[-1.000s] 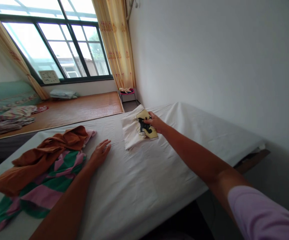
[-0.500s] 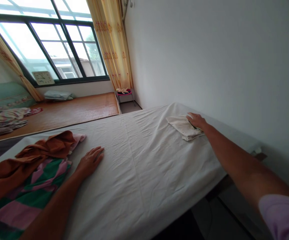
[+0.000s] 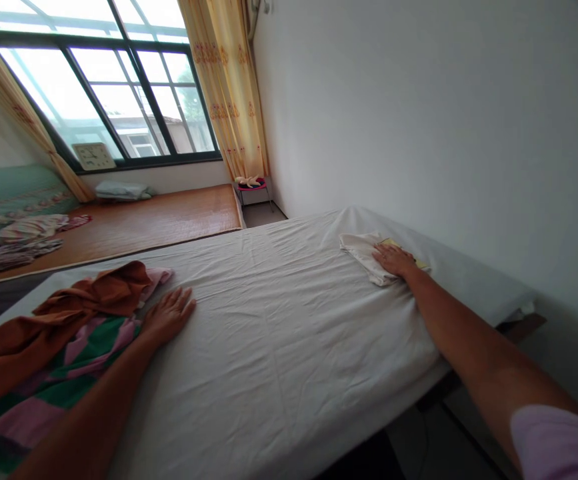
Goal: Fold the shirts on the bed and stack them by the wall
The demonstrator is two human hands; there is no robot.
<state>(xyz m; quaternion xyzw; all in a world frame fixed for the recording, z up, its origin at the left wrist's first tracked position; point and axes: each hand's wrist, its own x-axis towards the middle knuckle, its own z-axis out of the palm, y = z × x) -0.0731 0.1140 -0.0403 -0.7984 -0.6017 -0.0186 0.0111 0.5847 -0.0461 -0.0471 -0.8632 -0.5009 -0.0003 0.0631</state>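
Note:
My right hand (image 3: 393, 259) lies flat, fingers stretched out, on a folded cream garment (image 3: 363, 251) with a yellow print, at the far right of the white-sheeted bed (image 3: 279, 333). Palm down on the sheet, my left hand (image 3: 169, 313) rests with fingers spread, touching the edge of a heap of clothes. That heap holds a rust-brown garment (image 3: 83, 303) lying over a pink and green striped one (image 3: 59, 380), at the bed's left side.
A white wall runs along the bed's right side. Beyond the bed is a wooden platform (image 3: 159, 217) with bundled cloths (image 3: 23, 237), a clock (image 3: 93, 155) on the window ledge, yellow curtains (image 3: 229, 87) and a small pink stool (image 3: 253, 185).
My right hand carried the folded cream garment from the middle of the bed to its far right and now presses flat on it. My left hand slid slightly left toward the clothes heap.

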